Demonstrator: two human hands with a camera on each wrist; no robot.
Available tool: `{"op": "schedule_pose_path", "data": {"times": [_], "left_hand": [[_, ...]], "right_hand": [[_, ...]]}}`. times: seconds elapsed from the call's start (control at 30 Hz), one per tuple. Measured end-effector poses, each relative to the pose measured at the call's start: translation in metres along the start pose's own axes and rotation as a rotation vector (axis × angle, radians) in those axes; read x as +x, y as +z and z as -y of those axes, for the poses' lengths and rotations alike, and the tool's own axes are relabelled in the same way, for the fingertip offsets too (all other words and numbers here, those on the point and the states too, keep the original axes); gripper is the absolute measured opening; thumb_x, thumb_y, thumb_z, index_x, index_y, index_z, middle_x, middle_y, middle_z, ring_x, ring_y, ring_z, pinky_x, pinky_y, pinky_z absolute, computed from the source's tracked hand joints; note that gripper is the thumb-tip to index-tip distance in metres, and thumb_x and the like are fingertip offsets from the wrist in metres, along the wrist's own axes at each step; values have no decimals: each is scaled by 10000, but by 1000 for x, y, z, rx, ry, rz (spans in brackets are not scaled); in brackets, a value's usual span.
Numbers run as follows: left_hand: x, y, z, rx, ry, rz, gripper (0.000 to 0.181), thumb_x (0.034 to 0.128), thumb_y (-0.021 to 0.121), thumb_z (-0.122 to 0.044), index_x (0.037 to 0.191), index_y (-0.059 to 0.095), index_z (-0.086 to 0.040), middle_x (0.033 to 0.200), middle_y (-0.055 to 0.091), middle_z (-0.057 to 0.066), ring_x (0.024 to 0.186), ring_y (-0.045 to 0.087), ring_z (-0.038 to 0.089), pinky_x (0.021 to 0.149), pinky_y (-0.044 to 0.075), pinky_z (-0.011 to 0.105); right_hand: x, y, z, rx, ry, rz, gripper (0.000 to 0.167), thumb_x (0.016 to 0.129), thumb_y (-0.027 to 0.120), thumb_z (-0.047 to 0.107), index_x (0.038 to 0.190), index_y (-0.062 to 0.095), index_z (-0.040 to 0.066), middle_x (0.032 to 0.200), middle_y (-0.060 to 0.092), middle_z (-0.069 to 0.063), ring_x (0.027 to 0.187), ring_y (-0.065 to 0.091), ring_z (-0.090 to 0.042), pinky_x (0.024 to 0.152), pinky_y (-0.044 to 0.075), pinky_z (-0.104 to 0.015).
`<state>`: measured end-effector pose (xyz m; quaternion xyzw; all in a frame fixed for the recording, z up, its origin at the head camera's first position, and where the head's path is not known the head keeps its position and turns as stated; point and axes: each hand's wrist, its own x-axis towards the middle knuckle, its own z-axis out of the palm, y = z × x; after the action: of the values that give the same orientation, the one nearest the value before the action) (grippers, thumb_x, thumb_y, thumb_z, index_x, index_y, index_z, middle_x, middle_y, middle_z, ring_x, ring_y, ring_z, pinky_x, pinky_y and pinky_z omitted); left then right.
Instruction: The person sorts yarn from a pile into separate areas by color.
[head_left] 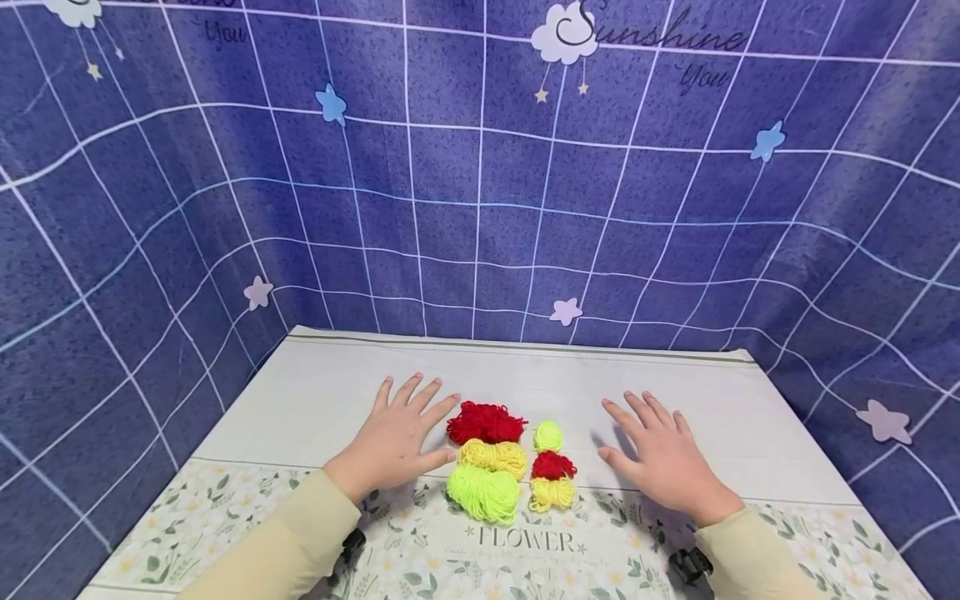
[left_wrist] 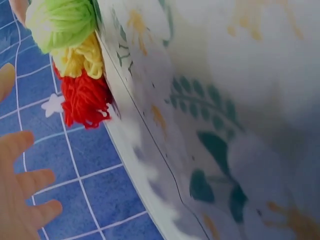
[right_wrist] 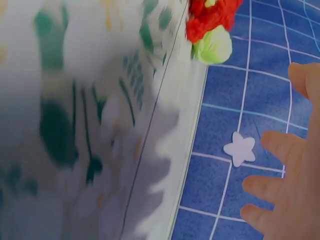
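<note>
Two columns of yarn bundles lie on the table between my hands. In the left column a large red bundle (head_left: 486,423) is farthest, a yellow bundle (head_left: 492,457) lies in the middle, and a neon green bundle (head_left: 483,493) is nearest. The right column has a small green ball of yarn (head_left: 548,436) at the back, then a small red bundle (head_left: 553,466) and a small yellow bundle (head_left: 552,493). My left hand (head_left: 397,440), fingers spread, is just left of the larger bundles. My right hand (head_left: 660,457) is spread to the right of the smaller ones. Both hold nothing.
A white tabletop (head_left: 337,367) has a floral-printed front part with the word FLOWER (head_left: 528,541). Blue grid-patterned curtain (head_left: 450,208) with stars and clouds encloses the back and both sides. A black strap (head_left: 690,565) is on my right wrist.
</note>
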<state>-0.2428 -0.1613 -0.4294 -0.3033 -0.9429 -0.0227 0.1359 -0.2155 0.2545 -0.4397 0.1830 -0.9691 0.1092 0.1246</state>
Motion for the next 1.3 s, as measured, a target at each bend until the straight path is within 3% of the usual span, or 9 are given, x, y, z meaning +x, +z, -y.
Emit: {"op": "schedule_pose_path", "data": {"times": [0.27,0.43,0.63,0.83,1.03,1.3], "left_hand": [[17,3,-4,-58,50,40,740,941,581,-623,1562,414,-258,1563,421,105,1473,281,385,1145,112,713],[30,7,-5,-122,68,47,700,957,586,-593,1546,442,-242,1541,452,93,1462,310,377,1156,127,693],[47,16,-8,-174,90,69,643,980,600,-538,1527,466,-227,1513,487,69,1440,357,351,1162,156,671],[61,20,-14,-215,95,144,618,990,608,-505,1517,478,-209,1498,500,38,1419,396,303,1167,231,610],[75,24,-15,-252,93,222,588,997,624,-452,1509,489,-196,1474,525,13,1372,464,222,1153,350,437],[85,30,-11,-307,123,284,553,984,669,-390,1479,526,-189,1424,561,0,1323,503,181,1116,399,374]], "right_hand": [[3,5,9,116,-63,-12,624,995,576,525,1512,494,185,1507,456,-189,1433,306,-468,1090,241,-727],[6,7,15,193,-102,-5,579,997,574,530,1469,550,196,1464,512,-125,1395,390,-426,1095,302,-674],[10,11,23,296,-128,78,511,999,599,491,1429,593,215,1402,558,-27,1312,491,-310,1056,407,-597],[16,19,29,347,-131,181,447,1015,599,439,1408,607,226,1356,557,46,1289,506,-261,1052,432,-540],[20,23,34,373,-150,247,434,1029,581,414,1423,597,233,1306,577,49,1219,548,-210,1014,467,-506],[25,28,35,380,-168,287,383,1035,582,364,1387,637,226,1220,615,48,1103,596,-173,953,502,-461]]}}
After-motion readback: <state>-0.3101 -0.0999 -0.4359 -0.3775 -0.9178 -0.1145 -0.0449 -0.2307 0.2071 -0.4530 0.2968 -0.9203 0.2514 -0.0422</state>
